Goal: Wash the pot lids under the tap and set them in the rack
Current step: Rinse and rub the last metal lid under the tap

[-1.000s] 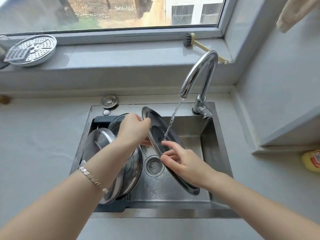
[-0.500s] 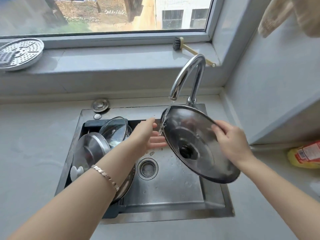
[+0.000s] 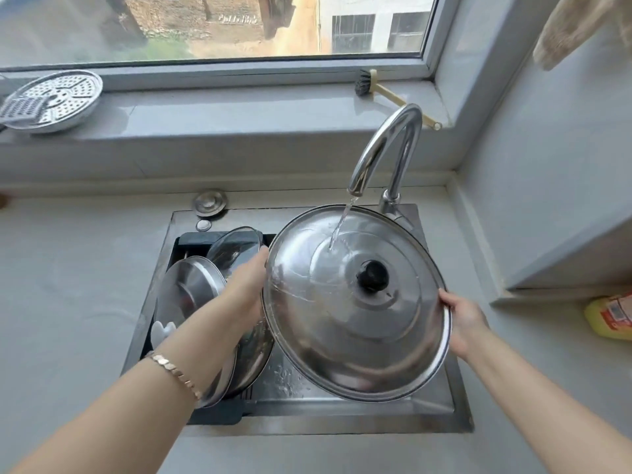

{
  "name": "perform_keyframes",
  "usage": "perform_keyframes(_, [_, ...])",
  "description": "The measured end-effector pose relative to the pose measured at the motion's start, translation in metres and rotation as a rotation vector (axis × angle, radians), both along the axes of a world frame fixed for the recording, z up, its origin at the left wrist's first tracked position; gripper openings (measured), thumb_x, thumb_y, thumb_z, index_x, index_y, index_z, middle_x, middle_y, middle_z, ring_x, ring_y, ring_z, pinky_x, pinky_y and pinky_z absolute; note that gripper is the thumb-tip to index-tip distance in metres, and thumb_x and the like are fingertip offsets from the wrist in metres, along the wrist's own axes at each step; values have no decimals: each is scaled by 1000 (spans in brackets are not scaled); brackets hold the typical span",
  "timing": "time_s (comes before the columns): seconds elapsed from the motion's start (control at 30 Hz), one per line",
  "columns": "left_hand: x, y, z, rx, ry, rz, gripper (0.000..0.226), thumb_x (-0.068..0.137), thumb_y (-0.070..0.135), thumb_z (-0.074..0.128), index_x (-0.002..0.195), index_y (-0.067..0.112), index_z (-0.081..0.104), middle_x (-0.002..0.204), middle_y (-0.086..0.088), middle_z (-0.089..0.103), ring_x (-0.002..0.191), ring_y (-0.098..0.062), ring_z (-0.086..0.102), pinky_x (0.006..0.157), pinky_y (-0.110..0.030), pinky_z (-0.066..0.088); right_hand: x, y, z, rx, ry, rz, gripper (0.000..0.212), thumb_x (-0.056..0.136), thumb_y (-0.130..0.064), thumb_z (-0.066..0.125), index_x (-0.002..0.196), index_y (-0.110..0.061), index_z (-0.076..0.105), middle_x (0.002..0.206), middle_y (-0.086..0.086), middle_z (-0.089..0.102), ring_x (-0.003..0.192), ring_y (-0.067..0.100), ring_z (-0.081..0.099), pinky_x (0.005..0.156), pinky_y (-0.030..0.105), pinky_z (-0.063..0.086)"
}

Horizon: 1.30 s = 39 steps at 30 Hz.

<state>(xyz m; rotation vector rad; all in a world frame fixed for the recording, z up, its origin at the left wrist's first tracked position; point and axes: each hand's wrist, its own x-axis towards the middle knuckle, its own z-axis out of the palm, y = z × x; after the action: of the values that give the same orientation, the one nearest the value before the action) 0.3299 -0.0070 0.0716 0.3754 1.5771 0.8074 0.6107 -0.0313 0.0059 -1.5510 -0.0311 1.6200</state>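
Steel lid [image 3: 355,323], knob up, tilts under the running tap [image 3: 371,148] at centre frame; left hand [image 3: 248,289] and right hand [image 3: 461,323] grip opposite rims. Rinsing is in hand; next likely calls for standing it in the rack [image 3: 215,419], lower left.

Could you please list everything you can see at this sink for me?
big lid: one, steel with black knob, tilted under the tap
tap: one, chrome, running, behind the sink
sink: one, steel, in the grey counter
rack: one, black, left part of the sink
steel lids: two, silver, standing in the rack
glass lid: one, clear, at the rack's back
steamer plate: one, steel, left on the windowsill
brush: one, black head, pale handle, right on the windowsill
bottle: one, yellow, counter at far right
cloth: one, beige, hanging top right
left hand: one, holds the big lid's left rim
right hand: one, holds its right rim
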Motion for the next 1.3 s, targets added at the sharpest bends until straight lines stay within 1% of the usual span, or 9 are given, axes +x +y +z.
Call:
perform_keyframes(0.13, [-25, 16, 22, 137, 237, 166, 31, 93, 35, 48, 76, 12, 58, 78, -6, 60, 77, -23, 58, 85, -35, 48, -52, 13, -34, 9, 94, 59, 34, 100, -21, 31, 110, -4, 58, 76, 12, 72, 72, 24, 69, 71, 34, 56])
perform_keyframes(0.2, [-34, 21, 34, 189, 341, 182, 33, 93, 37, 48, 72, 13, 54, 71, -4, 55, 72, -22, 54, 75, -32, 45, -77, 22, -43, 16, 93, 138, 40, 101, -24, 29, 120, 0, 56, 89, 13, 70, 85, 25, 64, 84, 35, 49])
perform_keyframes(0.53, [-22, 22, 66, 409, 647, -72, 43, 96, 35, 46, 60, 10, 43, 56, -7, 32, 51, -20, 29, 49, -28, 23, -88, 47, -44, 49, -485, 883, 16, 95, -15, 44, 95, -7, 57, 71, 5, 56, 58, 17, 54, 53, 22, 41])
perform_keyframes(0.7, [44, 32, 48, 356, 784, -455, 49, 97, 27, 43, 52, 13, 30, 51, -9, 38, 57, -26, 33, 54, -30, 25, -38, 56, -46, 138, -860, 789, 29, 88, -7, 46, 110, -3, 63, 94, 9, 65, 87, 23, 57, 80, 30, 43])
perform_keyframes(0.87, [79, 40, 32, 294, 787, -601, 44, 99, 23, 37, 57, 11, 31, 77, -24, 56, 65, -37, 46, 53, -30, 28, -17, 74, -21, 156, -862, 712, 47, 92, -15, 47, 136, 0, 40, 132, 16, 52, 110, 30, 56, 101, 44, 43])
perform_keyframes(0.93, [81, 40, 31, 296, 772, -631, 43, 99, 23, 36, 59, 11, 33, 64, -11, 46, 62, -29, 41, 51, -30, 27, -21, 85, -11, 184, -777, 670, 42, 93, -14, 46, 132, 1, 43, 123, 11, 54, 106, 28, 57, 103, 44, 41])
perform_keyframes(1.0, [78, 39, 30, 305, 758, -645, 41, 100, 23, 36, 61, 9, 36, 62, -5, 42, 62, -28, 42, 53, -29, 29, -30, 96, -6, 214, -685, 579, 14, 92, -7, 44, 92, -8, 58, 89, 3, 54, 83, 19, 57, 103, 48, 41])
perform_keyframes(1.13, [64, 38, 33, 369, 736, -606, 43, 99, 25, 35, 59, 11, 35, 57, -3, 42, 60, -28, 45, 56, -29, 33, -53, 116, -5, 196, -525, 309, 30, 87, 6, 44, 68, -17, 43, 69, 1, 39, 65, 12, 45, 101, 47, 43])
perform_keyframes(1.3, [44, 36, 41, 413, 765, -514, 46, 98, 25, 39, 54, 14, 31, 51, 1, 34, 48, -15, 31, 46, -25, 25, -80, 119, 3, 207, -466, 281, 35, 88, 5, 46, 122, -1, 48, 112, 12, 53, 101, 24, 52, 104, 43, 41])
